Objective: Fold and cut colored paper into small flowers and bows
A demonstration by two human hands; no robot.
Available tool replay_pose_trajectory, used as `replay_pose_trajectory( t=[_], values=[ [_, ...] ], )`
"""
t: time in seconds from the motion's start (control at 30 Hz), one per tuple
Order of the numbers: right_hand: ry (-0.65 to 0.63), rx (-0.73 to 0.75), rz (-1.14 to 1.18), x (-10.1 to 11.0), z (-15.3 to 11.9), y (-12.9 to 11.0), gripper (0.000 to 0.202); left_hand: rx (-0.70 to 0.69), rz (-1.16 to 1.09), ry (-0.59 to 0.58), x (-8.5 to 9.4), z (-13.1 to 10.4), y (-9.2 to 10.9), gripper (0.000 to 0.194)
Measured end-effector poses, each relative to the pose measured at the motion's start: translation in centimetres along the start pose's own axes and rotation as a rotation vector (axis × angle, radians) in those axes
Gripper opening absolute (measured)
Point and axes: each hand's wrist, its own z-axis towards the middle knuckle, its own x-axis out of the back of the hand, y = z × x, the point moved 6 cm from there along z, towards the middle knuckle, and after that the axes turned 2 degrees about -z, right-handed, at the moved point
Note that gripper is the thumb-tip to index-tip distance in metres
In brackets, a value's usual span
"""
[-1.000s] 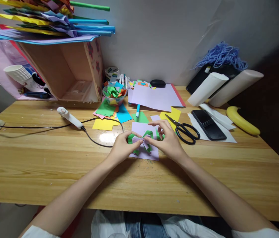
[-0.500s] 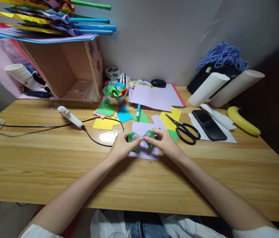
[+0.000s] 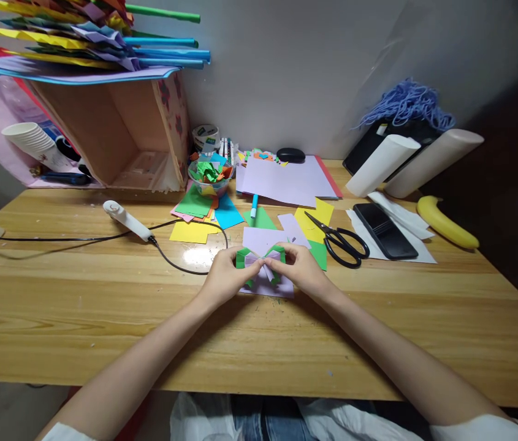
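Observation:
Between my two hands is a folded paper bow [image 3: 268,273] in green and lilac, with two tails hanging down. My left hand [image 3: 227,269] pinches its left side, thumb at the middle. On the right side, my right hand [image 3: 300,267] grips it the same way, and the thumb tips meet near the bow's centre. A lilac paper sheet [image 3: 259,237] lies flat on the table beneath it. Black-handled scissors [image 3: 339,240] rest to the right of my right hand, partly over yellow paper [image 3: 322,214].
A white corded tool [image 3: 126,219] lies left, its black cable looping near my left hand. Behind are a bowl of paper scraps [image 3: 211,174], a blue marker [image 3: 254,206] and lilac sheets [image 3: 286,177]. A phone [image 3: 385,231] and banana [image 3: 447,223] lie right. An open box [image 3: 171,128] stands back left.
The view has shifted slightly. Both hands still hold the paper bow in nearly the same place, and the thumbs have moved slightly closer together at its centre.

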Motion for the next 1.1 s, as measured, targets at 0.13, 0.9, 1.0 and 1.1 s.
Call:
replay_pose_trajectory(
  t=[0.13,0.9,1.0,1.1],
  values=[
    [-0.019,-0.024,0.026,-0.1,0.0,0.6,0.022,0.045,-0.044,-0.058,-0.1,0.2,-0.2,0.028],
    [0.181,0.106,0.017,1.1,-0.4,0.6,0.019,0.107,-0.091,0.095,1.5,0.7,-0.8,0.033],
    [0.162,0.100,0.028,0.9,-0.3,0.9,0.017,0.131,-0.114,0.059,1.2,0.7,-1.0,0.034],
    [0.138,0.073,0.074,0.7,-0.1,1.3,0.017,0.155,-0.079,0.049,1.2,0.6,-1.0,0.034]
  ],
)
